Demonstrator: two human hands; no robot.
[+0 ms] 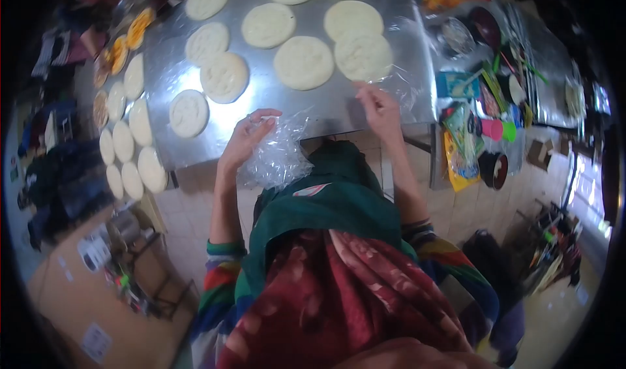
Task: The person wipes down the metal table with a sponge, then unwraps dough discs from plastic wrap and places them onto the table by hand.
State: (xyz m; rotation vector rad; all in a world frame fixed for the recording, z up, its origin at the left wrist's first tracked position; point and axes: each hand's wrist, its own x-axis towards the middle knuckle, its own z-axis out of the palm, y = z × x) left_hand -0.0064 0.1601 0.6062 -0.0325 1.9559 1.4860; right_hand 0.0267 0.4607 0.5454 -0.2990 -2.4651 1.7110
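Note:
My left hand (251,137) is closed on a crumpled clear plastic bag (282,153) that hangs over the front edge of the metal table (261,111). My right hand (381,111) has its fingers pinched together at the lower edge of a round flatbread (363,56); what they hold, if anything, I cannot make out. Clear plastic film (407,85) lies just right of those fingers. That flatbread overlaps another flatbread (353,20) behind it. A single flatbread (303,63) lies between my hands, farther back, and a browned one (224,77) lies to the left.
Several more pale rounds (132,144) lie in rows along the table's left side, with orange-topped ones (139,28) behind. At right stand a pink cup (491,129), a green cup (508,131), a dark bowl (493,170), packets and a metal bowl (455,37).

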